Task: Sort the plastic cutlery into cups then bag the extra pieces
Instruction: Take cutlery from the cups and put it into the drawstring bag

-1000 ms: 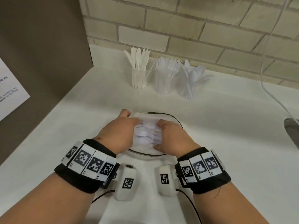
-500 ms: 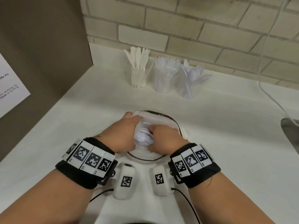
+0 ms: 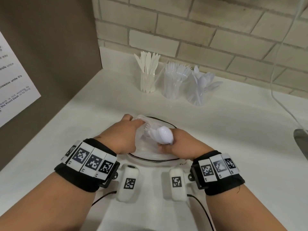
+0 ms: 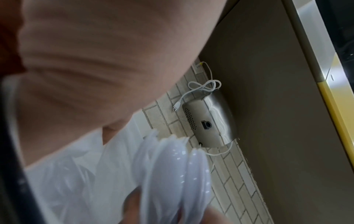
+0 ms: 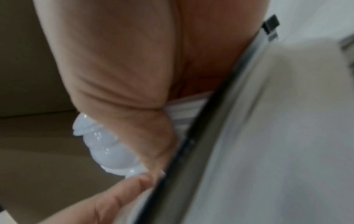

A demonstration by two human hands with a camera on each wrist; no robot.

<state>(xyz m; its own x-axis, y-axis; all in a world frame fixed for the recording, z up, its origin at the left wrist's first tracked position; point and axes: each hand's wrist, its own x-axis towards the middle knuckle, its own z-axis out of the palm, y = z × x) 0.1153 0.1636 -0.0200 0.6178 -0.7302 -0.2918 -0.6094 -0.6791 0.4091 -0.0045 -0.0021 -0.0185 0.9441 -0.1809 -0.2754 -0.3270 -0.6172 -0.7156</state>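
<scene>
Head view: the right hand (image 3: 181, 144) is gripping a bundle of white plastic spoons and forks (image 3: 162, 135), fingers curled round it, while the left hand (image 3: 123, 134) is pinching a clear plastic bag (image 3: 145, 120) over a black-rimmed clear plate (image 3: 150, 160) on the white table (image 3: 233, 130).

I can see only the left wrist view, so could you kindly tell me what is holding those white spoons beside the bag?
Observer: The right hand holds the cutlery bundle, fingers curled round its handles.
Operator: Thank you; what is the left hand doing?
Observer: The left hand pinches the bag by its far edge.
Operator: And the cups?
Observer: The knife cup, fork cup and spoon cup stand filled in a row by the brick wall.
</scene>
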